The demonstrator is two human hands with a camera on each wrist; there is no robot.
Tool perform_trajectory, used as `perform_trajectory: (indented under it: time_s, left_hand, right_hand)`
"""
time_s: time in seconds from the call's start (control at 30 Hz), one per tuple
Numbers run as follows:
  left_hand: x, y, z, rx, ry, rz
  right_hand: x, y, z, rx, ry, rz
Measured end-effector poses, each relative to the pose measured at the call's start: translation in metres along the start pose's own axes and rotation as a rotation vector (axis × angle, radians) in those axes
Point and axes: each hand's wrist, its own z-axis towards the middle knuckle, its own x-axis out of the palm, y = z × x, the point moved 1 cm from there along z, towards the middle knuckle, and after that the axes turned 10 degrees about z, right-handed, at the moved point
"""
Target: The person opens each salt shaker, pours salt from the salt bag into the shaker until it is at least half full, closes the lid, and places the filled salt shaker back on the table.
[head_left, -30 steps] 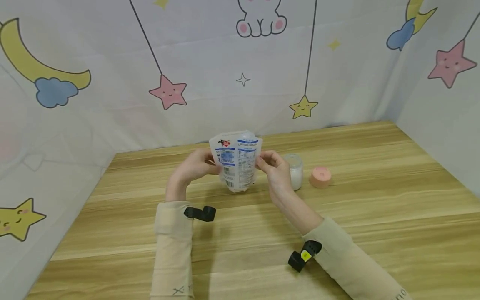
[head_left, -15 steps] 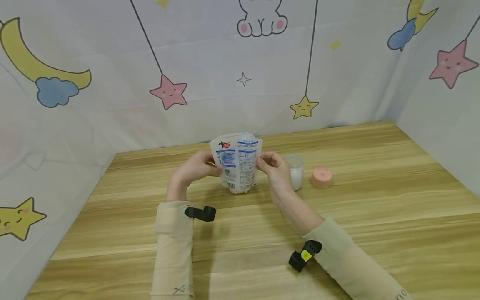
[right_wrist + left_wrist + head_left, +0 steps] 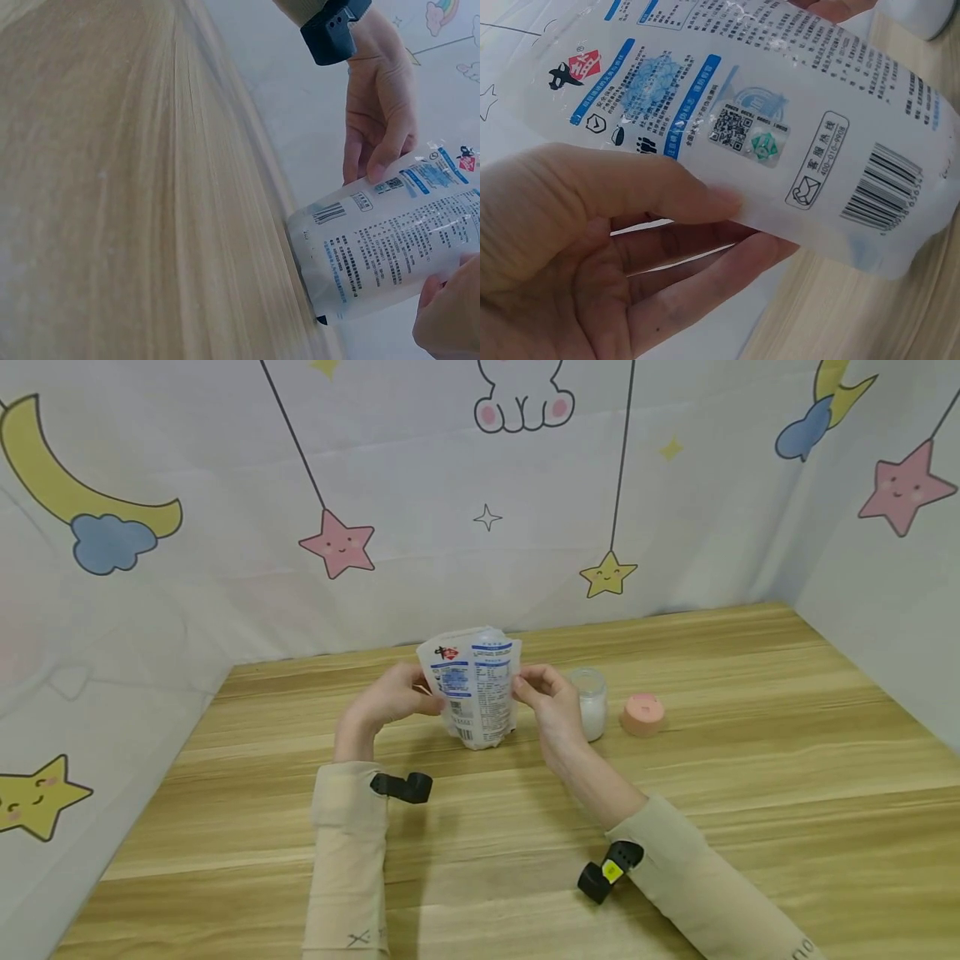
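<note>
Over the last second you have tipped the pouch (image 3: pixel 474 693) slightly: its bottom sank a little and swung to your right, its upper-left corner dipping.

The pouch (image 3: pixel 472 693) is upright between the left hand (image 3: pixel 390 697) at its left edge and the right hand (image 3: pixel 553 703) at its right, over the far half of the table (image 3: pixel 750 743) (whether its base touches the wood, I cannot tell). Just right of the right hand, and partly hidden behind it, the jar (image 3: pixel 594 710) stands on the table. The cap (image 3: pixel 642 717) lies near the jar, to its right. Behind everything hangs the cloth (image 3: pixel 420 527).
</note>
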Motion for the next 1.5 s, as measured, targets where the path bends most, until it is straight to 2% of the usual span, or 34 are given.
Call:
perform_trajectory:
  time_s: [0.3, 0.47, 0.97, 1.3, 1.5]
  left_hand:
    - [-0.001, 0.0, -0.001, 0.008, 0.006, -0.024]
    - [-0.001, 0.0, -0.002, -0.001, -0.003, -0.027]
    - [-0.005, 0.002, -0.002, 0.012, -0.032, 0.017]
    - [-0.011, 0.0, -0.006, 0.001, -0.057, -0.031]
    - [-0.016, -0.003, -0.011, 0.023, -0.093, -0.05]
  right_hand:
    - [0.0, 0.0, 0.001, 0.005, 0.012, -0.019]
    - [0.0, 0.0, 0.003, -0.001, 0.014, -0.068]
    - [0.0, 0.003, 0.001, 0.03, 0.03, -0.144]
    - [0.002, 0.007, -0.003, 0.013, 0.062, -0.103]
    - [0.003, 0.011, -0.005, -0.015, 0.067, -0.074]
